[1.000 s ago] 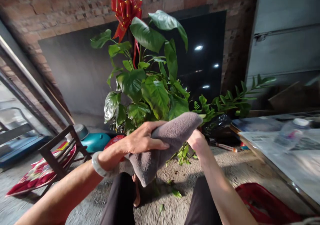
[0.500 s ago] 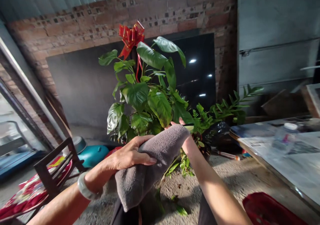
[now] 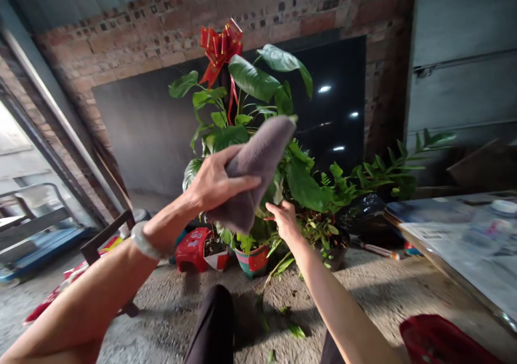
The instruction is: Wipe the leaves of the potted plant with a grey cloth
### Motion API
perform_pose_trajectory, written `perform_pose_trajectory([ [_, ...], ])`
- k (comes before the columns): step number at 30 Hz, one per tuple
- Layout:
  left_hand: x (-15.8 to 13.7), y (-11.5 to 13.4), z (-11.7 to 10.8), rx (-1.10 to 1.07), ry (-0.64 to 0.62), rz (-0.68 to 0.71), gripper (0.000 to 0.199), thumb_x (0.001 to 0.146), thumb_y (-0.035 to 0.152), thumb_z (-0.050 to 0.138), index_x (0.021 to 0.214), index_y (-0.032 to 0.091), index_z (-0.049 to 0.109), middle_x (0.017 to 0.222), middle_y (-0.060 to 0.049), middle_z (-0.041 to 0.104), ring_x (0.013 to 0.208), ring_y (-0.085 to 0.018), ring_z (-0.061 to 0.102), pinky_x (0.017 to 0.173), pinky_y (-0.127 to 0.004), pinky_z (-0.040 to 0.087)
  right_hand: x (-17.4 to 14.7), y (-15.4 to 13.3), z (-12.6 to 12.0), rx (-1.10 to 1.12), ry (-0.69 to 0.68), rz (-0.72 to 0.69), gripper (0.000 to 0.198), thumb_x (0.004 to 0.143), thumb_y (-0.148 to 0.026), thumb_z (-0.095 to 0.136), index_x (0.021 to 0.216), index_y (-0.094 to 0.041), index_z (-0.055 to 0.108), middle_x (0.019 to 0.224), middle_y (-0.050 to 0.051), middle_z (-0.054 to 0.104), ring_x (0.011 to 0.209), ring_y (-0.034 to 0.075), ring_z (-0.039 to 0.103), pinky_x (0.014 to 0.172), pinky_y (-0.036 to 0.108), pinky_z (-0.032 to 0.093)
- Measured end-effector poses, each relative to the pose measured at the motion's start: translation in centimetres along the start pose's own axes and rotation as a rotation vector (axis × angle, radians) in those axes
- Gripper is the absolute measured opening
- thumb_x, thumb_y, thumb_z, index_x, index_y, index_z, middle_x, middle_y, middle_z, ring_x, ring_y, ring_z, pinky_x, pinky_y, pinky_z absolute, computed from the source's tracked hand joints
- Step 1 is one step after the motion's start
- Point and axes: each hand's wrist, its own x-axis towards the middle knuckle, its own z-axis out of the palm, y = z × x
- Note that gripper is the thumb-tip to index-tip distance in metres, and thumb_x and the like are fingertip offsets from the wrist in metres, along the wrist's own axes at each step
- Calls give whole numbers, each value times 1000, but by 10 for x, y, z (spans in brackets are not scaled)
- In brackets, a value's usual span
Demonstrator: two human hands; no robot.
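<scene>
My left hand is wrapped round a grey-purple cloth, raised in front of the plant's leaves. A leafy potted plant with large glossy leaves and a red ribbon bow stands ahead of me. Below and right of the cloth, my right hand is in among the lower leaves. Its fingers are closed near a pale leaf underside; what they grip I cannot make out. The cloth hides part of the foliage. The plant's colourful pot shows beneath.
A red stool stands left of the pot, with a small planter beside it. Smaller green plants grow at the right. A paper-covered table fills the right side. Cut leaves lie on the concrete floor between my knees.
My left hand has lifted the cloth up across the leaves. The right hand has come out from behind the cloth and is lower. The view has shifted, and the pot and red stool now show.
</scene>
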Motion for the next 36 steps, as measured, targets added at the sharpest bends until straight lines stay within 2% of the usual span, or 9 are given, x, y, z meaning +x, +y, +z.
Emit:
perform_pose_trajectory([
  [2,21,-19,16,104,198,49,65,77,37,80,138,17,69,124,-7,76,117,-30,67,110,-47,52,-2,0,-1,-44,10,11,24,63,-25,92,70,-21,69,64,-6,69,60,14,62,50,25,56],
  [4,27,-41,31,165,160,-4,62,71,32,80,131,19,73,118,-7,77,117,-31,68,108,-47,53,-2,-2,-4,-68,16,17,24,60,-26,90,68,-21,68,63,-6,69,58,14,62,48,24,56],
  [10,-3,-48,19,-36,-688,-183,47,67,36,83,111,20,83,93,-3,80,89,-27,75,80,-36,61,0,-10,-19,-88,37,1,21,61,-33,84,66,-23,66,58,-4,69,54,13,61,48,24,52],
  [12,1,-35,5,-113,-599,-157,51,70,39,83,119,22,82,101,-2,81,94,-25,74,83,-35,61,-1,-11,-20,-99,30,-4,23,58,-36,84,66,-23,68,61,-3,71,57,15,63,49,26,54],
  [17,32,-37,13,71,75,-65,57,75,41,79,126,19,76,108,-4,79,107,-28,72,94,-39,58,-4,-10,-14,-134,38,-5,28,54,-32,84,79,-23,75,74,0,77,68,19,69,56,29,57],
  [23,9,-73,19,169,-562,-233,40,68,36,80,104,18,82,90,-3,79,90,-26,73,77,-33,57,-2,-9,-22,-146,69,14,26,50,-35,82,69,-22,70,62,-1,70,56,19,63,52,32,53],
  [27,20,-53,-9,43,-261,-131,54,73,47,78,119,18,80,102,-2,79,99,-27,71,86,-36,58,-10,-7,-23,-180,69,-5,25,54,-38,81,73,-23,73,65,0,72,57,18,64,52,31,54],
  [31,53,-35,4,224,61,-77,55,75,40,75,127,21,76,109,-4,78,111,-31,70,98,-41,55,-15,-3,-17,-213,68,-27,28,60,-39,82,83,-24,76,76,1,77,66,19,70,58,30,57],
  [36,43,-40,38,576,-525,-231,48,62,26,84,110,19,81,104,-12,78,115,-38,70,102,-46,52,-7,1,-23,-205,82,2,28,55,-40,84,72,-23,70,64,0,71,60,19,65,55,33,56],
])
